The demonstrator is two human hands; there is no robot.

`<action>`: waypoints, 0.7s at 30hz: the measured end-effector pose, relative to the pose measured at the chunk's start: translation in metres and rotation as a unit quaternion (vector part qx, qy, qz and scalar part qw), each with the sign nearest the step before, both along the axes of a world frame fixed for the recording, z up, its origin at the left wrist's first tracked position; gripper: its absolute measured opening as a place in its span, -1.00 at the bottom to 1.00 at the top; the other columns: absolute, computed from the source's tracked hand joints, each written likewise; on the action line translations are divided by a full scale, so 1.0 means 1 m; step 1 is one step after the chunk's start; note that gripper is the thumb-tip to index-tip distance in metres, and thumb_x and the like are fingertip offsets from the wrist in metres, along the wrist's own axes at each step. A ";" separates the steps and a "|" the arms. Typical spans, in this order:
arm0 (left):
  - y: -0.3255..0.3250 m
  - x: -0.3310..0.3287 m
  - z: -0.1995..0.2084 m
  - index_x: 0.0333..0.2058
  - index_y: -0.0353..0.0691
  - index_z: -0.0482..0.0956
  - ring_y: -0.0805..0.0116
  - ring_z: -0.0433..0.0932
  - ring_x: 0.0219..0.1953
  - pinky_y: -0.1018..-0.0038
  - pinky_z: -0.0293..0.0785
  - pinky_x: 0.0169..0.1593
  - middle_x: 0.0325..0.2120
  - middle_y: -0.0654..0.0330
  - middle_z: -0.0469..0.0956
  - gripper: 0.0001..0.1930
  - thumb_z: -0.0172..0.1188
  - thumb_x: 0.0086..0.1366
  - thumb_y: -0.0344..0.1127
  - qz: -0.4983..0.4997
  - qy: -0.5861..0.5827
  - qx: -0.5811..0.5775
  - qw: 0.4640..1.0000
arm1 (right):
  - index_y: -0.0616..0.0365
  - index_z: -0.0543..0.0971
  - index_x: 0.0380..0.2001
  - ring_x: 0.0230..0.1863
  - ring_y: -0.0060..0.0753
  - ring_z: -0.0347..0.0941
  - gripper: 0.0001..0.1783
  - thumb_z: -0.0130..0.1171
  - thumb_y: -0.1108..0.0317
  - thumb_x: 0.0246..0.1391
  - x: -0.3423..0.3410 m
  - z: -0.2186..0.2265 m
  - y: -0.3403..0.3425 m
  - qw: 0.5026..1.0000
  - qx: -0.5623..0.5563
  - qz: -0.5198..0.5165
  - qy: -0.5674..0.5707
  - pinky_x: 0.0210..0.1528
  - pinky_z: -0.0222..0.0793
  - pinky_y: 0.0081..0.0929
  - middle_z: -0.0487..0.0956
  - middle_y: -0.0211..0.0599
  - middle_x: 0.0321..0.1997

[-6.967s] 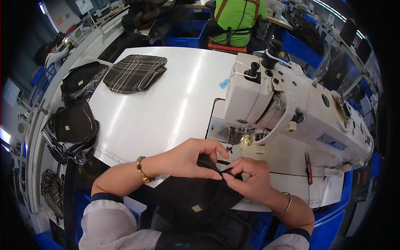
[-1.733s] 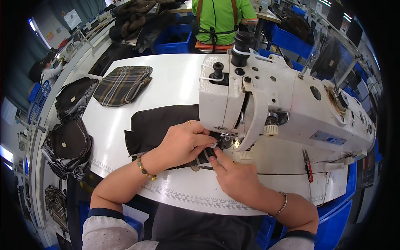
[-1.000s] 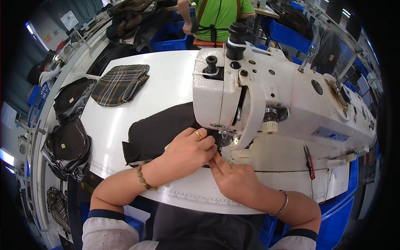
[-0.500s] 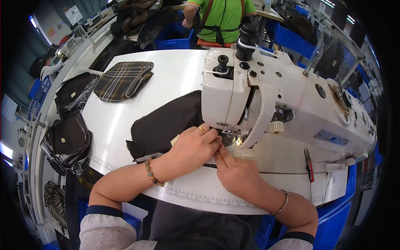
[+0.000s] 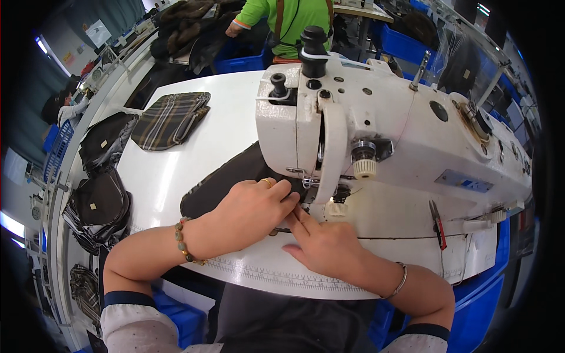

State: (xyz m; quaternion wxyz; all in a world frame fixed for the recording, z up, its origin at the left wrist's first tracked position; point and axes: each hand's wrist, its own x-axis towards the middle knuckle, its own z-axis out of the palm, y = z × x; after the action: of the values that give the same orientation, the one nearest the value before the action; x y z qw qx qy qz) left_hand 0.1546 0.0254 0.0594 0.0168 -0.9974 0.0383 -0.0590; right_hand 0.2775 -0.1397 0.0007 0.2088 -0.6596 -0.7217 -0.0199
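Observation:
A dark brown fabric piece lies flat on the white table, its far right part running under the head of a white sewing machine. My left hand rests over this fabric with bent fingers pressed together at its edge, close by the presser foot. Its thumb is hidden. My right hand meets the left fingertips at the same edge, fingers stretched forward and thumb held apart. What lies under the touching fingertips is covered.
Red-handled thread snips lie right of the machine. Folded plaid pieces sit at the table's far left. Stacked dark pieces stand beyond its left edge. A person in green works behind, beside a blue bin.
The view has shifted, so the machine appears farther left. The fabric has turned; its near corner and pale label no longer show. My right thumb has come away from the fingers.

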 end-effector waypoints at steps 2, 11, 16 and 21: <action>-0.004 0.003 0.003 -0.06 -0.33 0.58 0.29 0.57 -0.29 0.40 0.54 -0.29 -0.33 0.19 0.49 -0.64 0.17 0.15 -0.35 0.001 0.030 -0.010 1.000 | 0.31 0.53 -0.01 -0.53 -0.30 0.59 -0.37 0.30 -0.01 0.02 0.000 0.002 -0.002 1.000 0.003 0.006 0.003 -0.57 0.50 -0.40 0.55 0.08 0.10; -0.009 0.012 -0.004 -0.13 -0.37 0.58 0.12 0.62 -0.31 0.32 0.57 -0.33 -0.35 0.08 0.56 -0.67 0.16 0.09 -0.41 0.003 0.047 -0.103 0.994 | 0.30 0.58 -0.07 -0.59 -0.31 0.56 -0.32 0.37 -0.09 -0.06 -0.001 -0.001 -0.007 1.000 -0.004 0.016 -0.017 -0.59 0.46 -0.43 0.52 0.22 0.12; -0.014 0.013 -0.007 -0.23 -0.35 0.57 0.08 0.63 -0.36 0.27 0.57 -0.36 -0.35 0.06 0.57 -0.75 0.15 0.08 -0.42 0.032 0.051 -0.104 0.993 | 0.32 0.58 -0.10 -0.59 -0.31 0.56 -0.31 0.37 -0.11 -0.07 0.000 -0.001 -0.007 0.999 -0.012 0.026 -0.015 -0.59 0.46 -0.43 0.51 0.26 0.11; -0.013 0.018 -0.013 -0.13 -0.40 0.58 0.08 0.64 -0.40 0.26 0.56 -0.40 -0.34 0.04 0.57 -0.66 0.14 0.08 -0.43 0.053 0.031 -0.125 0.990 | 0.34 0.59 -0.12 -0.57 -0.32 0.57 -0.29 0.37 -0.15 -0.08 0.002 -0.003 -0.004 1.000 -0.007 0.004 -0.025 -0.59 0.46 -0.46 0.53 0.29 0.06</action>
State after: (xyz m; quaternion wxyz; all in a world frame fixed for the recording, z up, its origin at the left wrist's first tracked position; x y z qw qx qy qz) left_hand 0.1726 0.0120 0.0467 -0.1059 -0.9936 -0.0222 -0.0318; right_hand 0.2792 -0.1439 -0.0022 0.1863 -0.6572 -0.7297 -0.0306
